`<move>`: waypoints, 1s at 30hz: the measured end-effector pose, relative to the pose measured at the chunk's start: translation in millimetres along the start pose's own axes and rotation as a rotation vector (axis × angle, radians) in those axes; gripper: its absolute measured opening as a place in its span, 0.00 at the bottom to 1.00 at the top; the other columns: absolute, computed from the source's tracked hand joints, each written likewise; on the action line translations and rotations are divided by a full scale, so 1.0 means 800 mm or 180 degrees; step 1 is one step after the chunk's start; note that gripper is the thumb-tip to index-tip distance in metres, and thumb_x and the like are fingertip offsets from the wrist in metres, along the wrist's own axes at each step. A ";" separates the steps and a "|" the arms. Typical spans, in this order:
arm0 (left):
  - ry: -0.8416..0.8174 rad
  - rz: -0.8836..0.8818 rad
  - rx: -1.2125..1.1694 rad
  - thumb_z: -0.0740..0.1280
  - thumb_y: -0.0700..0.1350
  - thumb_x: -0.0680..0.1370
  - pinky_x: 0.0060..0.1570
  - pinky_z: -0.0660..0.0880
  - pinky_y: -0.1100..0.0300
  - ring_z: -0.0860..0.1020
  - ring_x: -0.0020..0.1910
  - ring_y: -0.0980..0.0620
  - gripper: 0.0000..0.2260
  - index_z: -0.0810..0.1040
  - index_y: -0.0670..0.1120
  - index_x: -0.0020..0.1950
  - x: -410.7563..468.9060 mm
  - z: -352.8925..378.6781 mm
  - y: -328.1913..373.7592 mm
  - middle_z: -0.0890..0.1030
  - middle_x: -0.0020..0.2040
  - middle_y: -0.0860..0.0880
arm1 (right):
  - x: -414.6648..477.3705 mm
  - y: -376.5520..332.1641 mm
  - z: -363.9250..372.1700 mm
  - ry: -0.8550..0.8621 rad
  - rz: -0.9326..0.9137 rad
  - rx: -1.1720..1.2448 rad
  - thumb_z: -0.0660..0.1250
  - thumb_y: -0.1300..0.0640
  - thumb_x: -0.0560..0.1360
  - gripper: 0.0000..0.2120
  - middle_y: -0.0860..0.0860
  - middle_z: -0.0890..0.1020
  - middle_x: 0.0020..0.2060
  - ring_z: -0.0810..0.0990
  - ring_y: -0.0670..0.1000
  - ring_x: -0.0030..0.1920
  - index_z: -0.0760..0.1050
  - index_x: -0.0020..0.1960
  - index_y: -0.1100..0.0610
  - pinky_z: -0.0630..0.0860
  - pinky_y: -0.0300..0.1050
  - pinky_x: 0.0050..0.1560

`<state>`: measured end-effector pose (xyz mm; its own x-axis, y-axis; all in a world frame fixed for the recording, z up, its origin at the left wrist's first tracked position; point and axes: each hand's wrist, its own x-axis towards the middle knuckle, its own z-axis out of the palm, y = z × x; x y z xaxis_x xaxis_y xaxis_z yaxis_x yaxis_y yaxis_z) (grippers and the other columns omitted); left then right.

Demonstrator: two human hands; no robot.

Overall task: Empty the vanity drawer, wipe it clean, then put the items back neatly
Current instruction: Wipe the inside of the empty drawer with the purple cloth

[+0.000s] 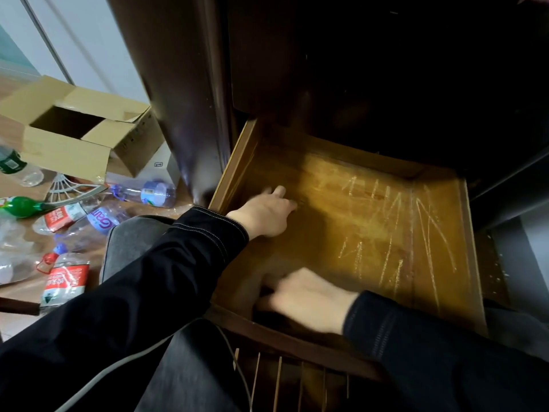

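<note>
Drawer: the pulled-out brown wooden vanity drawer [445,230] stands open at the centre of the head view, under the dark vanity body [386,69]; one drawer, with no item visible inside.
Drawer bottom: bare yellow-brown wood with pale chalky streaks [427,233] on its right half.
Done so far: the emptying looks finished, judging from the bare bottom.
Left to do: no cloth shows, and the streaks suggest the wipe is unfinished or not begun; putting the items back is not yet done.
Left hand [264,214]: inside the drawer near its left wall, grip spread with fingers reaching forward along the bottom, holding nothing visible.
Right hand [309,298]: inside the front-left corner, blurred by motion; I cannot tell whether its grip is spread or pinching something.
Hands counted: two, both in black sleeves.
Floor at left: one open tan cardboard box [74,138], one white box [162,168] behind it, one white ribbed plastic piece [69,185].
Bottles on the floor: at least six plastic ones, counted as one clear with green label [12,165], one green [20,206], two with red labels [59,215] [64,282], one with purple label [102,223], one with pale blue label [151,193].
Drawer's items: I cannot tell whether any of these came from the drawer.
</note>
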<state>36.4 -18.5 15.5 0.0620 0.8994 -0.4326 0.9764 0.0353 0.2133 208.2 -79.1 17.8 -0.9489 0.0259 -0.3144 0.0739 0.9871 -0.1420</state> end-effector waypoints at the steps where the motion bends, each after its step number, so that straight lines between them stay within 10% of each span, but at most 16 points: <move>1: 0.0010 0.0007 -0.0003 0.55 0.32 0.76 0.66 0.70 0.43 0.60 0.72 0.34 0.31 0.63 0.53 0.78 0.000 0.000 0.000 0.61 0.73 0.43 | -0.018 0.006 0.003 -0.0151 0.0049 0.0094 0.57 0.64 0.81 0.15 0.53 0.78 0.52 0.80 0.58 0.47 0.77 0.62 0.53 0.72 0.49 0.41; 11: 0.0121 0.0056 0.0127 0.60 0.40 0.78 0.65 0.72 0.43 0.64 0.69 0.35 0.27 0.62 0.53 0.77 0.010 0.009 -0.004 0.63 0.70 0.43 | -0.049 0.107 0.002 -0.0104 0.1122 0.0488 0.70 0.46 0.77 0.18 0.44 0.72 0.50 0.72 0.41 0.37 0.72 0.65 0.43 0.64 0.31 0.34; 16: 0.0106 0.0021 0.0102 0.60 0.42 0.80 0.69 0.69 0.41 0.59 0.75 0.33 0.26 0.61 0.53 0.78 0.007 0.012 -0.005 0.60 0.74 0.43 | -0.033 0.148 -0.022 0.0204 0.2117 0.0406 0.68 0.45 0.79 0.17 0.47 0.75 0.55 0.78 0.52 0.48 0.72 0.66 0.43 0.78 0.46 0.49; 24: 0.0157 0.0072 0.0174 0.62 0.49 0.81 0.62 0.72 0.43 0.64 0.71 0.35 0.25 0.62 0.51 0.77 0.009 0.010 -0.004 0.62 0.71 0.43 | -0.077 0.059 0.015 -0.0400 0.1233 0.0361 0.71 0.47 0.77 0.19 0.48 0.74 0.54 0.81 0.53 0.45 0.69 0.65 0.46 0.82 0.50 0.47; 30: 0.0233 0.0096 0.0231 0.65 0.54 0.80 0.61 0.74 0.45 0.67 0.67 0.38 0.27 0.62 0.51 0.77 0.002 0.009 0.000 0.64 0.69 0.44 | -0.038 0.168 -0.013 0.0238 0.2420 0.0533 0.69 0.45 0.77 0.16 0.46 0.77 0.55 0.79 0.49 0.48 0.71 0.63 0.42 0.81 0.47 0.52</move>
<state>37.8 -20.2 8.6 0.0791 0.9291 -0.3613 0.9869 -0.0217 0.1601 243.4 54.2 18.3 -0.6368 0.7020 -0.3188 0.7517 0.6572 -0.0544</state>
